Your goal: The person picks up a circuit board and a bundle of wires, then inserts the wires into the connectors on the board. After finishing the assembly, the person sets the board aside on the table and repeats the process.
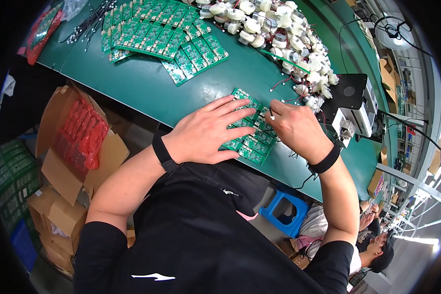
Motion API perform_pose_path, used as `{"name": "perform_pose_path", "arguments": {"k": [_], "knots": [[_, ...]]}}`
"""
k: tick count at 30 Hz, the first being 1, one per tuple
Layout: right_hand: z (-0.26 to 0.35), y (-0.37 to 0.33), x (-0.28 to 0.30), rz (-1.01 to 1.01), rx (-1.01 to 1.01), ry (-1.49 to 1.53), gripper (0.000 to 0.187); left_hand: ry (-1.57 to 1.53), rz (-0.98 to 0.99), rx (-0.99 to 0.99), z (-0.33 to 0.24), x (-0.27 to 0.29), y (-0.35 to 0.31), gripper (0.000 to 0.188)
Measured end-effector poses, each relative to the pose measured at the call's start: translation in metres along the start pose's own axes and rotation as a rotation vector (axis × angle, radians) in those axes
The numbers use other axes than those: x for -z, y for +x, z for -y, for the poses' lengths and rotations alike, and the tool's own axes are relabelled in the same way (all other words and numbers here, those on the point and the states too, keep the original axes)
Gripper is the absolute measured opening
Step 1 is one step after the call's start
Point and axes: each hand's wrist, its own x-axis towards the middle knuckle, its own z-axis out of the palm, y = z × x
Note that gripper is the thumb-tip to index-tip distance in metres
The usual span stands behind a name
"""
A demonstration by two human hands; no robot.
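You have a bright, cool-white picture over the green tabletop [147,95], with a soft patch of glare on its bare surface. Your left hand [201,133] and right hand [297,126] are well lit and fairly sharp, but the components on the circuit board panel [255,147] beneath them are too small to make out. The white plastic motors [250,25] come close to washing out. Your black T-shirt [196,240] swallows most detail, and the green crates [15,172] sit dim. At lower right, a white lamp [435,248] flares. Your fisheye lens bends the table's edges, and blackness closes off the corners.
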Motion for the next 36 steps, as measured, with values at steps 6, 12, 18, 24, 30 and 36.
{"name": "perform_pose_path", "arguments": {"k": [6,12,18,24,30,36], "knots": [[-0.001,0.003,0.003,0.007,0.021,0.034,0.006,-0.008,0.009,0.003,0.0,0.0,0.0,0.054],[0.008,0.009,0.013,0.056,0.033,-0.042,0.004,0.01,0.01,0.008,0.0,0.001,-0.001,0.055],[0.009,0.016,0.007,0.14,0.029,-0.107,0.006,0.017,0.016,0.011,0.0,0.0,0.0,0.056],[0.008,0.019,0.008,0.161,0.052,-0.053,0.006,0.023,0.029,0.02,0.001,0.0,-0.002,0.056],[0.009,0.012,0.001,0.103,0.052,-0.046,0.006,0.029,0.056,0.01,-0.002,0.002,0.0,0.057],[0.008,-0.004,-0.006,-0.046,-0.036,-0.068,0.007,0.045,0.044,-0.026,-0.001,0.004,0.003,0.055]]}}
